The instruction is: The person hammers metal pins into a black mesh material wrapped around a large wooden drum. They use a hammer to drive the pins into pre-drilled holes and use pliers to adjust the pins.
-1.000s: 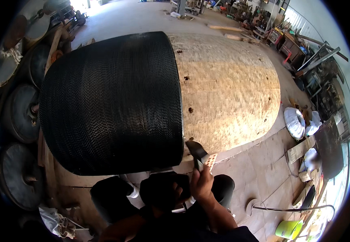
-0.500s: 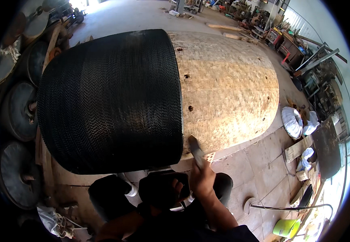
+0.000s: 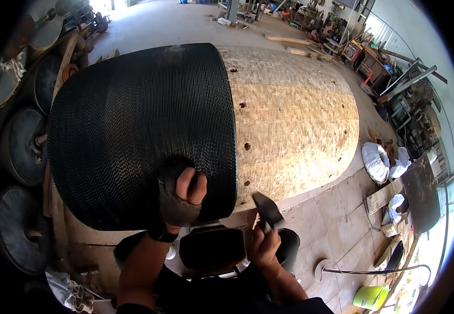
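Observation:
A large drum lies across my view, its left part (image 3: 112,131) covered in black toothed strips, its right part (image 3: 300,120) pale mottled wood with dark holes. My left hand (image 3: 180,191), in a dark fingerless glove, rests against the black part near its lower edge, fingers curled; whatever they may hold is hidden. My right hand (image 3: 263,246) grips a dark flat-headed metal tool (image 3: 266,208) at the lower edge of the wooden part, just right of the seam. Below the drum, between my legs, is a black padded shape (image 3: 211,248).
Metal rollers (image 3: 20,225) line the left side. At right lie a white coil (image 3: 376,162), boards (image 3: 381,196), a dark metal sheet (image 3: 420,193), a bent rod stand (image 3: 378,271) and a green bucket (image 3: 368,295). Machinery and scrap (image 3: 368,68) stand along the back right wall.
My left hand has risen from below the drum onto its black part. My right hand and its tool have dropped slightly, the tool's head shifting right.

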Motion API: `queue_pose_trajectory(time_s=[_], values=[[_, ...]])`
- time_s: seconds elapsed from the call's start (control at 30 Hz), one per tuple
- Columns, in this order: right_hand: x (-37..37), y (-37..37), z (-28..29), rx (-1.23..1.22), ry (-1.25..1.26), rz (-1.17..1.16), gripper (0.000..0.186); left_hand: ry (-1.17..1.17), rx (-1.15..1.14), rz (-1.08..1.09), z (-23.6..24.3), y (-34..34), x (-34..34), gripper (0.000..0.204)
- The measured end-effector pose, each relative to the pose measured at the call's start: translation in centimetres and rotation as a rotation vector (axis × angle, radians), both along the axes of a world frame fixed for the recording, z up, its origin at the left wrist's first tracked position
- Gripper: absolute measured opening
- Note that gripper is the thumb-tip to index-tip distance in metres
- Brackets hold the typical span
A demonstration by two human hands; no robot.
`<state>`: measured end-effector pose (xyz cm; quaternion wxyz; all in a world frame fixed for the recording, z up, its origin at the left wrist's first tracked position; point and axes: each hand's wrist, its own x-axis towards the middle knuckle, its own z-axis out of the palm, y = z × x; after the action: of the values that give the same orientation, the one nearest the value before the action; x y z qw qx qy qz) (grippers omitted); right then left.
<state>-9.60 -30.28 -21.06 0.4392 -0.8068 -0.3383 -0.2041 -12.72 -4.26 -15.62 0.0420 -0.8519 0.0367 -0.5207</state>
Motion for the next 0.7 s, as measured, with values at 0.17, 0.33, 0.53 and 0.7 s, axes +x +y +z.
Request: queue_pose_trajectory(time_s=[0.17,0.33,0.53,0.7], values=[[1.0,1.4,0.1,-0.309,0.424,-0.118,0.028,0.023,-0.041,0.006,0.8,0.2,-0.2,0.033],[0.9,0.9,-0.6,-0.037,-0.026,-0.06,0.023,0.045,-0.041,0.049,1.5,-0.3,0.3,0.036],[1.1,0.5,0.1,-0.033,0.126,-0.023,0.02,0.011,-0.03,0.019,1.6,-0.2,0.8,0.034],[0.9,1.6,1.5,-0.174,0.387,-0.13,0.015,0.026,-0.046,0.011,1.5,-0.4,0.3,0.033]])
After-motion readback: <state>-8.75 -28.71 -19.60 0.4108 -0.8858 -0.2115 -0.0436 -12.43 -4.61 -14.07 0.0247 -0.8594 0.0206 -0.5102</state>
